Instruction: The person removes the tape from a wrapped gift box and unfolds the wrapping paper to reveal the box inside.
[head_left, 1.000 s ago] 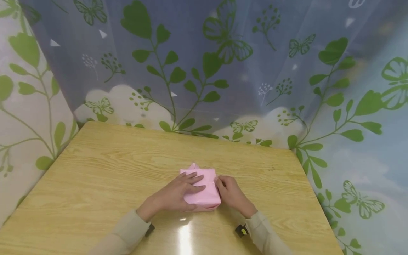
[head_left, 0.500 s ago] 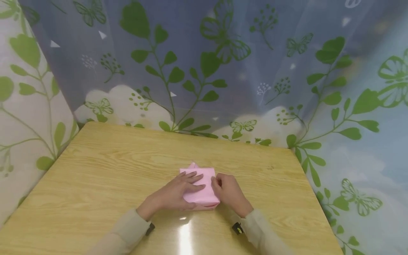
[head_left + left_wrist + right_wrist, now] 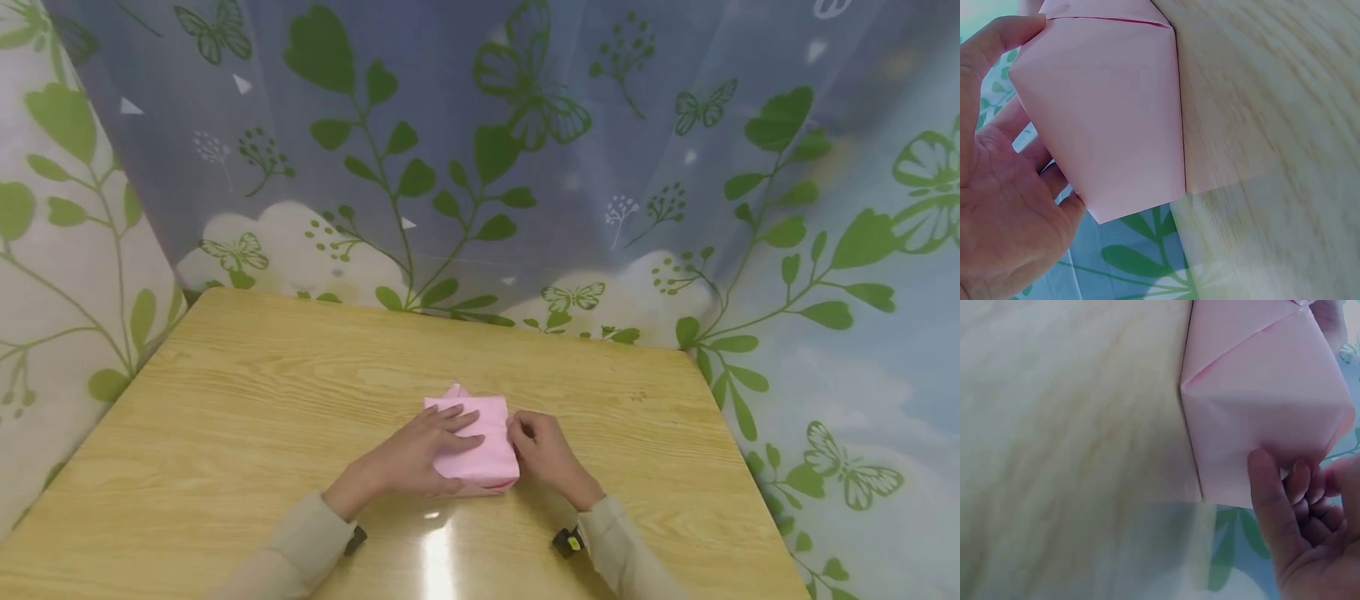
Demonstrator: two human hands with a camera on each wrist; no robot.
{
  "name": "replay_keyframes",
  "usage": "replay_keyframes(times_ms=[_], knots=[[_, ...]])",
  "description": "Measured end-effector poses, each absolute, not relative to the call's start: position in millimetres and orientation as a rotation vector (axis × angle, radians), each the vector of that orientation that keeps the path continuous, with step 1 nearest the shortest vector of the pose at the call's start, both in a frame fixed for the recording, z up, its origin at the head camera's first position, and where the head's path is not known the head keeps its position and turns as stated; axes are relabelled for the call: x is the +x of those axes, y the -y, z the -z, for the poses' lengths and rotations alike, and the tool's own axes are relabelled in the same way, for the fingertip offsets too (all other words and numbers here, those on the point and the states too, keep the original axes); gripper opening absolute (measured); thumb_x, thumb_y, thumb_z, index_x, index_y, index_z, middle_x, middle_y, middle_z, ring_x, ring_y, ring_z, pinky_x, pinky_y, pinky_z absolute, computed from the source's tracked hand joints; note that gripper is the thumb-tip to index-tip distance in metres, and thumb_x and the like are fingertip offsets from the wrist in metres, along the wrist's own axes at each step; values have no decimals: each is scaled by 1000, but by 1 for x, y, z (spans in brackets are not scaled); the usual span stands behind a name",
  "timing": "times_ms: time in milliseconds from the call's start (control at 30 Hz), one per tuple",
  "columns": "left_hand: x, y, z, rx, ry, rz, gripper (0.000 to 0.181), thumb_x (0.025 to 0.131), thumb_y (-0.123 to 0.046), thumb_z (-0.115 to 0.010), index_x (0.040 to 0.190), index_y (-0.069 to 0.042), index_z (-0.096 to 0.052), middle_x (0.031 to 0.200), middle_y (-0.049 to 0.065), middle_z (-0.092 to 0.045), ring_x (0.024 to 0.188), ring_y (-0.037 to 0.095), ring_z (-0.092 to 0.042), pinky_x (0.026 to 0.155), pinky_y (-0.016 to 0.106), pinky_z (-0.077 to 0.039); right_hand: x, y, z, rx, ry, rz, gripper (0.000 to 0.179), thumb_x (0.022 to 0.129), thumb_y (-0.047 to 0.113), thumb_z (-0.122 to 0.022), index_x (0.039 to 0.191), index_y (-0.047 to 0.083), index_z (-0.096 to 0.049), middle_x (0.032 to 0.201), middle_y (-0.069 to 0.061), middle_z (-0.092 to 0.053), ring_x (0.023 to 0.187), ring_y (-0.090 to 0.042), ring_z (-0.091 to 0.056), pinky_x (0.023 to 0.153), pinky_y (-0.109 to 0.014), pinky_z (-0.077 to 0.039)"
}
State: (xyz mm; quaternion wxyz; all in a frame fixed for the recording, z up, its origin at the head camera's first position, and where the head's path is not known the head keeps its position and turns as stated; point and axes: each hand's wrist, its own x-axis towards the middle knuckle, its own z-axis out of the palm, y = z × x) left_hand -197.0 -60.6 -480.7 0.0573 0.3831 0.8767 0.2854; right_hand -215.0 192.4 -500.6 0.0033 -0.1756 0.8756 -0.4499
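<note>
A box wrapped in pink paper [image 3: 491, 454] sits on the table, a folded paper tip [image 3: 455, 390] poking out at its far side. My left hand [image 3: 412, 454] lies spread over the box's top, its thumb at the near edge; the left wrist view shows that thumb by a fold on the pink paper [image 3: 1104, 112]. At the box's right edge, my right hand [image 3: 551, 458] pinches the paper with curled fingers. In the right wrist view its thumb [image 3: 1266, 481] presses the pink side [image 3: 1260, 381], below a slanting fold. The box's left side is partly hidden.
The wood-grain table [image 3: 300, 383] extends around the box. A patterned curtain [image 3: 465, 167] with leaves and butterflies hangs behind and at both sides. Small black devices [image 3: 567, 542] sit under both wrists.
My right hand shifted slightly left and up onto the box's edge, then back right to about where it was. The left hand and the box have stayed in place.
</note>
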Motion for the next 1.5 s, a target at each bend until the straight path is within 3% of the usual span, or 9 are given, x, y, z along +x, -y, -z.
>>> replay_keyframes(times_ms=[267, 400, 500, 700, 1033, 1267, 1500], knots=[[-198, 62, 479, 1156, -2652, -870, 63, 86, -40, -76, 141, -15, -61, 162, 5, -38, 153, 33, -28, 125, 59, -15, -218, -198, 503, -518, -2629, 1485, 38, 107, 14, -49, 73, 3, -60, 67, -3, -60, 60, -10, -56, 54, -22, -51], [-198, 61, 480, 1160, -2653, -875, 63, 85, -40, -76, 141, -15, -61, 162, 6, -39, 153, 33, -29, 125, 60, -15, -219, -201, 505, -477, -2579, 1518, 38, 107, 12, -48, 75, -3, -61, 73, -7, -64, 68, -19, -63, 58, -29, -58], [-198, 61, 481, 1161, -2654, -874, 63, 85, -40, -77, 141, -14, -61, 162, 6, -39, 153, 34, -29, 125, 60, -15, -219, -201, 506, -442, -2562, 1528, 36, 106, 10, -48, 76, -4, -62, 73, -8, -65, 69, -20, -63, 60, -32, -59], [-197, 61, 482, 1153, -2652, -886, 63, 85, -39, -77, 141, -14, -61, 162, 6, -38, 153, 34, -28, 125, 59, -14, -219, -202, 508, -417, -2544, 1563, 35, 105, 9, -46, 75, -3, -61, 70, -7, -64, 65, -14, -62, 59, -33, -61], [-198, 61, 482, 1182, -2646, -886, 63, 85, -37, -77, 141, -13, -61, 161, 9, -39, 152, 36, -29, 125, 61, -15, -220, -205, 511, -397, -2485, 1596, 37, 105, 8, -44, 74, -5, -59, 70, -5, -62, 64, -14, -62, 60, -38, -63], [-198, 60, 481, 1182, -2643, -882, 63, 85, -36, -77, 141, -13, -61, 161, 9, -39, 152, 35, -29, 125, 61, -16, -212, -200, 485, -361, -2437, 1580, 35, 104, -1, -42, 76, -14, -57, 70, -11, -62, 68, -25, -63, 65, -49, -63], [-197, 60, 480, 1179, -2639, -890, 62, 84, -33, -78, 140, -12, -62, 161, 10, -39, 152, 36, -29, 124, 61, -15, -221, -208, 511, -333, -2402, 1607, 38, 106, 8, -45, 76, -12, -57, 69, -3, -60, 65, -16, -59, 60, -32, -59]])
